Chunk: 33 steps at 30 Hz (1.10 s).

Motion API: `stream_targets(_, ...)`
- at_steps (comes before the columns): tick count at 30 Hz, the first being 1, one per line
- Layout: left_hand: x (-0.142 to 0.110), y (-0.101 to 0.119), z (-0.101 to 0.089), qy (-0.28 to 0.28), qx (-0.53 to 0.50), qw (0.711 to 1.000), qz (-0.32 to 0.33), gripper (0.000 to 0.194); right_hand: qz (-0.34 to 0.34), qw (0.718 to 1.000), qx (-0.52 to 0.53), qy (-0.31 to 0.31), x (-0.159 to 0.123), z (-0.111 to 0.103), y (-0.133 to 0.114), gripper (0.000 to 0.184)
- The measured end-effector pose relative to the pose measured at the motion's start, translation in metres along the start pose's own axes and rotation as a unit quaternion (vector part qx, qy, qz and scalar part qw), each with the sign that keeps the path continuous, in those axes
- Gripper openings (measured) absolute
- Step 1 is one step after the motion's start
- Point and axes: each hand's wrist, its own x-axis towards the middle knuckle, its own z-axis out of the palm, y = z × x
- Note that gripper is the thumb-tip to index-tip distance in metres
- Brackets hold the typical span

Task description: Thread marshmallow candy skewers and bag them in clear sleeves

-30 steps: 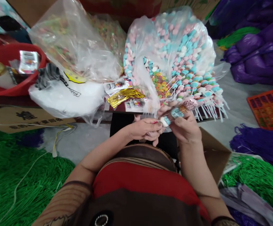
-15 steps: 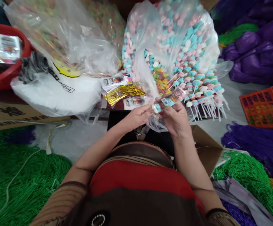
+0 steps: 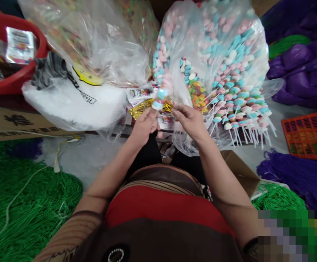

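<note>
My left hand (image 3: 145,127) is closed around the lower end of a marshmallow candy stick (image 3: 161,96), holding it upright. Pink, blue and white pieces show on it, blurred by motion. At the right end of a bundle of gold twist ties (image 3: 139,109), my right hand (image 3: 190,120) has thumb and fingertips pinched on a tie. The bundle lies on the table just behind the left hand. Printed label bags (image 3: 140,94) lie behind the ties, and another label (image 3: 166,122) lies between my hands.
Marshmallow skewers (image 3: 240,109) with white sticks lie at right, before a big bag of marshmallows (image 3: 237,40). Ring candies (image 3: 198,96) sit in an open bag. A red basin (image 3: 38,69), a white plastic bag (image 3: 73,105) and an orange crate (image 3: 306,134) stand around.
The candy stick has gone from lying between both hands to standing upright in my left hand. My right hand has let go of it and moved to the gold ties.
</note>
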Motion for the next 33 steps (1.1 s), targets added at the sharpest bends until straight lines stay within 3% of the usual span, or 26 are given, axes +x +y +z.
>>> stream_targets(2,0.007,0.008,-0.007,0.027,-0.053,0.998,0.012,0.033,-0.023,0.985,-0.170,-0.026,0.017,0.004,0.006,0.017)
stream_targets(5,0.009,0.017,-0.009,0.058,-0.094,0.994,-0.019,0.034,-0.019,0.936,-0.346,-0.069,0.033,0.017,0.012,0.022)
stream_targets(8,0.008,0.019,-0.007,0.074,-0.110,0.990,-0.053,0.036,-0.017,0.910,-0.407,-0.073,0.040,0.030,0.016,0.024)
stream_targets(13,0.011,0.015,-0.005,0.077,-0.115,0.988,-0.062,0.037,-0.032,0.909,-0.413,-0.039,0.045,0.038,0.029,0.027)
stream_targets(20,0.014,0.012,-0.008,0.083,-0.114,0.988,-0.057,0.038,-0.042,0.939,-0.342,-0.011,0.048,0.026,0.037,0.026)
stream_targets(26,0.013,0.006,-0.005,0.065,-0.086,0.993,-0.045,0.036,0.015,0.995,-0.090,0.039,0.052,0.020,0.036,0.030)
stream_targets(30,0.019,-0.002,-0.004,0.058,-0.062,0.996,-0.023,0.036,0.099,0.993,0.047,0.033,0.043,0.022,0.020,0.031)
stream_targets(33,0.025,-0.014,-0.005,0.056,0.011,0.998,0.009,0.037,0.069,0.993,0.095,0.012,0.026,0.025,0.001,0.032)
